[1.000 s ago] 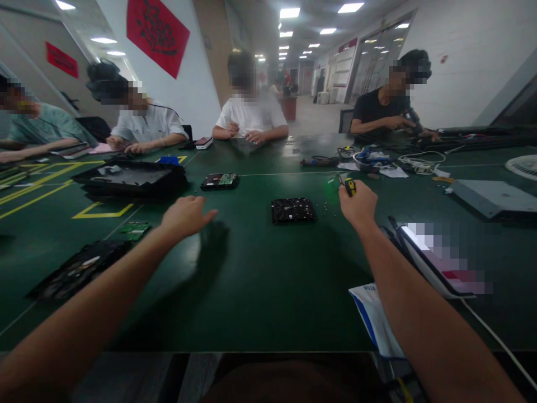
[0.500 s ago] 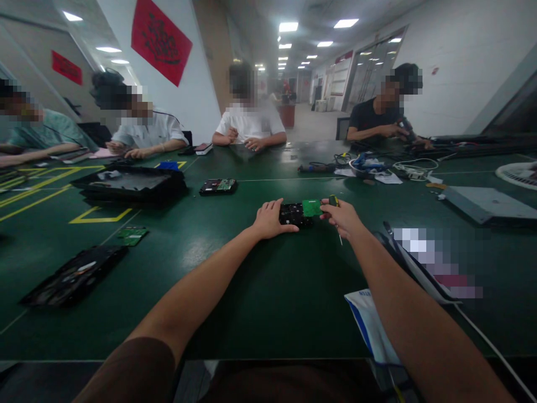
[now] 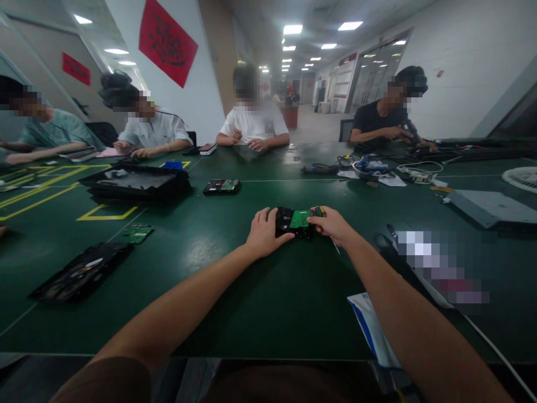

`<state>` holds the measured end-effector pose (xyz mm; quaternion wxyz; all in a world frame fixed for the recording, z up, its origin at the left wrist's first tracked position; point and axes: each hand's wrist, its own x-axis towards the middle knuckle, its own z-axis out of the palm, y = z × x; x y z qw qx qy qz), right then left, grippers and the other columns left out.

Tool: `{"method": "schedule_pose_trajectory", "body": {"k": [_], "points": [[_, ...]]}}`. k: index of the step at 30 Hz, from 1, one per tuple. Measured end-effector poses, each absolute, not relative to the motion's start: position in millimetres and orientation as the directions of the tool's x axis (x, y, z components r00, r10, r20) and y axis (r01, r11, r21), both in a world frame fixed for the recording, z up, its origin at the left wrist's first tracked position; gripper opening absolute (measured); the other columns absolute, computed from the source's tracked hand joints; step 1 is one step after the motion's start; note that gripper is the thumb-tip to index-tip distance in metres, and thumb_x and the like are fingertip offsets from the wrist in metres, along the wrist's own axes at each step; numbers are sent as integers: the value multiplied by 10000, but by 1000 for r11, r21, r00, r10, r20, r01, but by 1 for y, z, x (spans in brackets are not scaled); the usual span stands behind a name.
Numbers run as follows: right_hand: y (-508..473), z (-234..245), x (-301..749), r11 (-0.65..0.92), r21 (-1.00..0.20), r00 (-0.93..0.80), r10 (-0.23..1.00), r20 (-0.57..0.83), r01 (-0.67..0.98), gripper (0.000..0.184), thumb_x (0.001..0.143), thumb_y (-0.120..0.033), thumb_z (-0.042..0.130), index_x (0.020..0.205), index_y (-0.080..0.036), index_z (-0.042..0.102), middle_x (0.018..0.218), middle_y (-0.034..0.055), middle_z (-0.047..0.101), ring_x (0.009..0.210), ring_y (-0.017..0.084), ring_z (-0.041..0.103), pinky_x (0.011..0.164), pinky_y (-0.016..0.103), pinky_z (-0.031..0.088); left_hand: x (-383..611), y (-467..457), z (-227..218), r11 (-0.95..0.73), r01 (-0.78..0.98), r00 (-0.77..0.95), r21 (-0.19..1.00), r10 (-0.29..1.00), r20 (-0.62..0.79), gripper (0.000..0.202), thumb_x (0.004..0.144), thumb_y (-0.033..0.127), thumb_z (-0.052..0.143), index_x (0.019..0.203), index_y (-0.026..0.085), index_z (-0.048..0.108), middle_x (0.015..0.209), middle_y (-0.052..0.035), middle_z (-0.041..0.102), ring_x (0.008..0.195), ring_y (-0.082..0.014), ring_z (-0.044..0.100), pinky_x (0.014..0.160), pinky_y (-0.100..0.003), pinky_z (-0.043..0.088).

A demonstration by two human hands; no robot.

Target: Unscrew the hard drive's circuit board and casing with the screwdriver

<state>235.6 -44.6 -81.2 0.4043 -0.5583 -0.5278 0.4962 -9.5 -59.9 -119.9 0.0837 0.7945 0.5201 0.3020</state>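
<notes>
A black hard drive (image 3: 284, 221) lies on the green table (image 3: 260, 302) in front of me, with a green circuit board (image 3: 300, 219) resting on its right half. My left hand (image 3: 263, 234) grips the drive's left edge, fingers curled on it. My right hand (image 3: 332, 225) is closed on a small screwdriver (image 3: 320, 211) with a yellow and black handle, its thin shaft pointing down behind the fingers. The thumb and fingertips of that hand also touch the right edge of the green circuit board.
A second hard drive (image 3: 221, 186) and a black open case (image 3: 133, 183) lie at far left. A loose green board (image 3: 137, 230) and a black tray (image 3: 79, 272) sit near left. A white and blue bag (image 3: 371, 327), a tablet (image 3: 436, 263), cables (image 3: 369, 166). Several people sit around the table.
My left hand came from the left onto the drive. My right hand brought the green board and screwdriver down onto the drive, and both hands drew the drive slightly nearer.
</notes>
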Motion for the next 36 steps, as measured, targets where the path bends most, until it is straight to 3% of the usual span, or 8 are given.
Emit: {"method": "schedule_pose_trajectory", "body": {"k": [5, 8, 13, 16, 20, 27, 36], "points": [[-48, -84, 236, -40, -916, 26, 999, -33, 399, 364, 754, -310, 792, 1066, -196, 643, 657, -32, 603, 503, 112, 505, 447, 214, 370, 11, -81, -110, -422, 830, 234, 365, 858, 457, 912, 795, 752, 634, 1525, 274, 369, 1476, -215, 380, 1371, -492, 367, 1070, -695, 359], [-49, -87, 238, -11, -855, 43, 999, 13, 518, 317, 769, -362, 783, 1006, -191, 658, 737, 10, 663, 581, 139, 561, 505, 237, 412, 16, -87, -103, -449, 825, 297, 342, 860, 414, 851, 834, 698, 626, 1512, 244, 385, 1448, -212, 384, 1326, -455, 435, 1052, -625, 429], [-47, -88, 240, 53, -697, 27, 994, 103, 715, 314, 794, -468, 754, 914, -193, 662, 848, 39, 698, 717, 170, 601, 600, 260, 413, 25, -102, -94, -506, 836, 420, 212, 839, 346, 603, 937, 592, 546, 1463, 312, 448, 1458, -145, 441, 1231, -370, 545, 955, -520, 519], [-44, -86, 241, 73, -596, 37, 985, 170, 799, 313, 829, -493, 711, 893, -192, 657, 897, 50, 700, 771, 181, 599, 639, 270, 394, 31, -110, -90, -483, 868, 425, 121, 845, 325, 586, 986, 533, 480, 1489, 240, 413, 1475, -137, 462, 1242, -340, 545, 977, -478, 522], [-40, -88, 244, 57, -534, 52, 981, 187, 843, 290, 887, -476, 640, 925, -189, 660, 929, 65, 704, 788, 188, 595, 656, 278, 381, 35, -114, -87, -492, 868, 452, 59, 835, 313, 597, 982, 529, 485, 1459, 172, 464, 1472, -164, 484, 1235, -336, 550, 988, -456, 517], [-37, -96, 246, 47, -512, 37, 988, 152, 858, 284, 907, -474, 607, 923, -202, 685, 940, 59, 721, 807, 199, 609, 666, 283, 385, 31, -110, -85, -568, 819, 517, 88, 795, 318, 555, 988, 481, 495, 1447, 171, 498, 1374, -128, 603, 1173, -298, 573, 1005, -432, 510], [-39, -95, 244, 97, -499, -23, 988, 152, 861, 288, 903, -444, 624, 1054, -216, 715, 1059, 68, 737, 922, 218, 645, 763, 285, 434, 28, -107, -87, -617, 783, 562, 76, 754, 339, 457, 988, 402, 499, 1372, 162, 567, 1356, -119, 618, 1166, -288, 579, 1016, -421, 512]]}}
